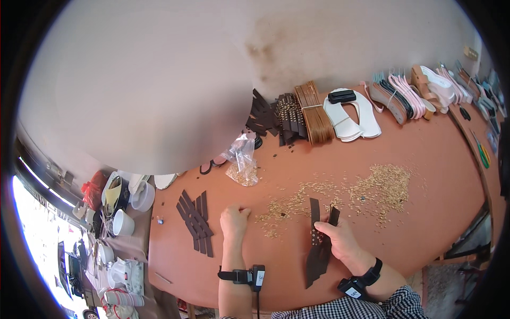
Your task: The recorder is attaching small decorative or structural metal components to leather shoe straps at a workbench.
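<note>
Dark brown leather-like straps (317, 260) with small gold studs along part of them are gripped in my right hand (340, 237), thumb on top. My left hand (234, 219) is curled closed over the table, just left of scattered gold studs (287, 204). Whatever it pinches, if anything, is hidden. A denser heap of gold studs (390, 189) spreads beyond my right hand. To the left of my left hand, several plain dark brown strips (195, 223) lie crossed over each other. A clear plastic bag (243, 162) with gold pieces stands farther back.
The brown-topped table (425, 234) carries studded strips (291, 119), a brown cord bundle (313, 114) and white sole-shaped pieces (361, 127) at the back. Bundled shoe parts (398, 98) stand at back right. White tubs (123, 223) line the left side. A large pale blurred shape (159, 95) blocks the upper left.
</note>
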Tool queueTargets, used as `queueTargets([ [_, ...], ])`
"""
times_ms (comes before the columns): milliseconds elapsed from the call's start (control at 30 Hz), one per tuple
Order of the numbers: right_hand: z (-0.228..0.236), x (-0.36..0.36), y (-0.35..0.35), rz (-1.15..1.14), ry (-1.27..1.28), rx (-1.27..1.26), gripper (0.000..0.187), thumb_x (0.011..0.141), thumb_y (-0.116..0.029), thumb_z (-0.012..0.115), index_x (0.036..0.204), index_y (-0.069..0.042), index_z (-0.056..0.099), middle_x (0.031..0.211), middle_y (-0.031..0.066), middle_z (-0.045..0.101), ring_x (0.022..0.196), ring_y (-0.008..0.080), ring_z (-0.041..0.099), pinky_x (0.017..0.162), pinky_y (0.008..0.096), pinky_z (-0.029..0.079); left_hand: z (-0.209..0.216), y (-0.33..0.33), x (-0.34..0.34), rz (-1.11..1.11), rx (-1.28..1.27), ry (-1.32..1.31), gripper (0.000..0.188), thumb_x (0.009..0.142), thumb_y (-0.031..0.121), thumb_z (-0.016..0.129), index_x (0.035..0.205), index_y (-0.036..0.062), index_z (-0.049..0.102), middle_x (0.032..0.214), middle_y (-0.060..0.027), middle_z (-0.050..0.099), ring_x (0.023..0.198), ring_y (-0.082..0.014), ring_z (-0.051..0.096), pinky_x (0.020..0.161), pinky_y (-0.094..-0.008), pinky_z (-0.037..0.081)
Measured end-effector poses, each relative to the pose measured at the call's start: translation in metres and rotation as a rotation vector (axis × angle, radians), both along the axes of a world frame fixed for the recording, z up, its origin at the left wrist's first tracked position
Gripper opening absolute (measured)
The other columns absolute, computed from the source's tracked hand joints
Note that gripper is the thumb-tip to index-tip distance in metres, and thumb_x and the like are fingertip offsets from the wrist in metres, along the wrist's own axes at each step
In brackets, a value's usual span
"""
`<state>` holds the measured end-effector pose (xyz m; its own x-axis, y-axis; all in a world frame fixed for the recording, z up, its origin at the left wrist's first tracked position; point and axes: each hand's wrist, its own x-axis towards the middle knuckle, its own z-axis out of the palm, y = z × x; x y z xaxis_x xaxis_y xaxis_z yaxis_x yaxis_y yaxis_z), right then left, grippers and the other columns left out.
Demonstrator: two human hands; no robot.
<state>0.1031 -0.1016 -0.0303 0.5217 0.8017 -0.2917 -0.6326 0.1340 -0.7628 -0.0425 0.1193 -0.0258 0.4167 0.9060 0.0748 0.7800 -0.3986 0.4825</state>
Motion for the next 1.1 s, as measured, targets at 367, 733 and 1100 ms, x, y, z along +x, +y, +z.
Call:
queueTargets([
  [367,-0.002,0.001,0.001,0.003,-0.005,0.001,0.012,0.078,-0.008,0.062,0.088,-0.006,0.056,0.074,-0.0013,0.056,0.061,0.0071,0.051,0.054,0.0222,0.041,-0.01,-0.013,0.01,-0.036,-0.193,-0.504,0.006,0.077,0.006,0.06,0.076,0.001,0.057,0.067,-0.0102,0.058,0.061,-0.0207,0.059,0.054,-0.0292,0.047],
  [733,0.005,0.008,-0.001,-0.012,-0.006,-0.017,0.007,0.08,-0.005,0.06,0.086,-0.003,0.058,0.073,0.0015,0.059,0.059,0.0092,0.054,0.054,0.0228,0.043,0.015,-0.099,0.042,-0.371,-0.793,-0.896,0.008,0.077,-0.006,0.059,0.085,-0.0041,0.062,0.077,-0.0093,0.063,0.066,-0.0138,0.06,0.061,-0.0231,0.051],
  [1100,-0.001,0.003,0.002,-0.079,0.002,0.04,0.005,0.081,-0.001,0.057,0.086,-0.003,0.058,0.077,-0.0002,0.058,0.065,0.0079,0.054,0.059,0.0212,0.044,0.0,-0.117,0.049,-0.549,-0.569,-0.908,0.017,0.072,-0.013,0.059,0.081,0.0007,0.057,0.098,-0.0066,0.049,0.088,-0.0133,0.052,0.07,-0.0231,0.046],
])
